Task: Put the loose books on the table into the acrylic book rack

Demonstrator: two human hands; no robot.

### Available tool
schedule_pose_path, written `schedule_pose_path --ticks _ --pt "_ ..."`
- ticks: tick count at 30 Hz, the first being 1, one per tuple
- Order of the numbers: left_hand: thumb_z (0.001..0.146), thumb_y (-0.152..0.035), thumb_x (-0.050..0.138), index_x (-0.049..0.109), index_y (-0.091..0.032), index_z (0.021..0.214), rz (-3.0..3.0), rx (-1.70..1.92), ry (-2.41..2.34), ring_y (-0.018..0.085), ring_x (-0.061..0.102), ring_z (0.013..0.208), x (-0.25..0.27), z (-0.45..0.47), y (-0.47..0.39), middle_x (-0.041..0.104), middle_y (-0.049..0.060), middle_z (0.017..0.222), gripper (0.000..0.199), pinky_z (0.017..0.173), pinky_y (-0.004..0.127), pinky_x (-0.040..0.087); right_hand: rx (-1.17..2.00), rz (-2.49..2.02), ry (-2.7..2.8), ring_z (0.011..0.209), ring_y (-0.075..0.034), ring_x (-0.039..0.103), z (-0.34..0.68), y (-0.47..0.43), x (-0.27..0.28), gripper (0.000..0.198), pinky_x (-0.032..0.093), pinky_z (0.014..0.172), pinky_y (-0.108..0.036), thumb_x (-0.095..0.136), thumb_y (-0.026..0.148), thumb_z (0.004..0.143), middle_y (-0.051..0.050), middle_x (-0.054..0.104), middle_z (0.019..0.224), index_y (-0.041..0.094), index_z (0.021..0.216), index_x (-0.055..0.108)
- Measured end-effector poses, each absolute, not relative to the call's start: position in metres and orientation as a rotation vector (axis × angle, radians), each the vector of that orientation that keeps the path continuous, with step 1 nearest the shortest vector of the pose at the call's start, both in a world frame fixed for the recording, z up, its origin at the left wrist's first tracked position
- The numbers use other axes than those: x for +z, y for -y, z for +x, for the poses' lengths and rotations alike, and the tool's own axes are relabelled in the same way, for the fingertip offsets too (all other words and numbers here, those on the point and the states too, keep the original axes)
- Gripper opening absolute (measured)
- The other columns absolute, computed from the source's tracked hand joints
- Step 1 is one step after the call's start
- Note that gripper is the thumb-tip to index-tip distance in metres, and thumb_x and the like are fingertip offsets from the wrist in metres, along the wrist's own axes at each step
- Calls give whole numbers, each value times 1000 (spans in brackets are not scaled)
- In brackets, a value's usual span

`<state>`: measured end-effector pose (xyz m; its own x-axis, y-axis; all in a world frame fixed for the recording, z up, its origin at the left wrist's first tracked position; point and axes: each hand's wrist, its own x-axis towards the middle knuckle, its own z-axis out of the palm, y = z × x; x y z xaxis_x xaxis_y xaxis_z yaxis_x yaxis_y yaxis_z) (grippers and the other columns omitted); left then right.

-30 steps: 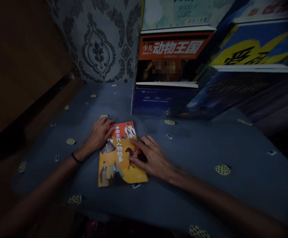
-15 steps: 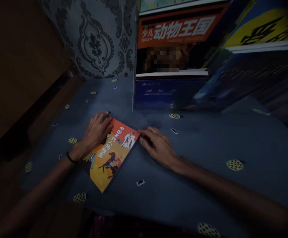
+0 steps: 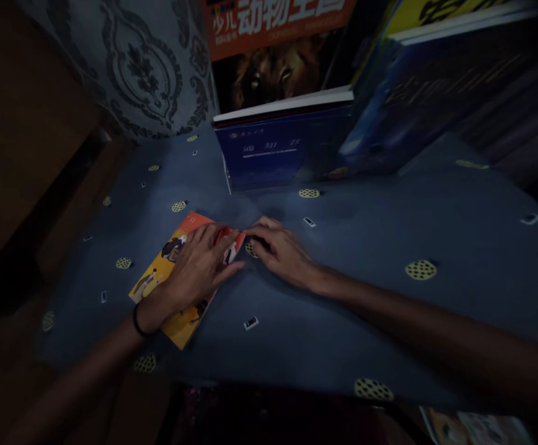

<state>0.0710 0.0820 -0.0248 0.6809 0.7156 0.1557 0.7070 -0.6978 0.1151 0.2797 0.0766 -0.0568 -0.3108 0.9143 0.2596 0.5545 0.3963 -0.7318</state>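
Observation:
A thin orange-and-yellow book (image 3: 180, 247) with illustrated figures on its cover lies aslant on the table. My left hand (image 3: 199, 262) rests flat across its cover, fingers and thumb spread, hiding most of the title. A dark band circles the left wrist. At the book's upper right corner, my right hand (image 3: 287, 256) has its fingers curled, with the forefinger and thumb close together at the corner. The exact grip of those fingertips is hard to see.
Behind the hands, an orange-and-black animal book (image 3: 278, 68) stands upright above a dark blue booklet (image 3: 269, 151). Further right stand more large books (image 3: 445, 86). A blue patterned cloth (image 3: 343, 321) covers the table. Wallpaper and dark wood border the left side.
My left hand has slid from the book's left edge across the cover, now hiding the title. My right hand stays at the corner. The view has tilted down.

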Motion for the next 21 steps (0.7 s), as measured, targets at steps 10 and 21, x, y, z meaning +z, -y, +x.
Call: schedule_pose_path --ticks 10,21 --pt "94 -34 58 65 -17 112 2764 -163 -1728 29 61 104 4 100 -67 65 11 107 25 81 38 52 741 -1154 2023 101 -21 61 286 -87 -61 35 49 91 -38 45 3 88 -9 64 104 16 103 74" --pt "97 -50 44 73 -24 108 2625 162 -1594 25 72 85 12 86 -72 76 5 101 40 69 35 54 739 -1115 2023 98 -20 63 290 -89 -62 35 51 91 -37 47 0 87 -9 67 103 17 96 76"
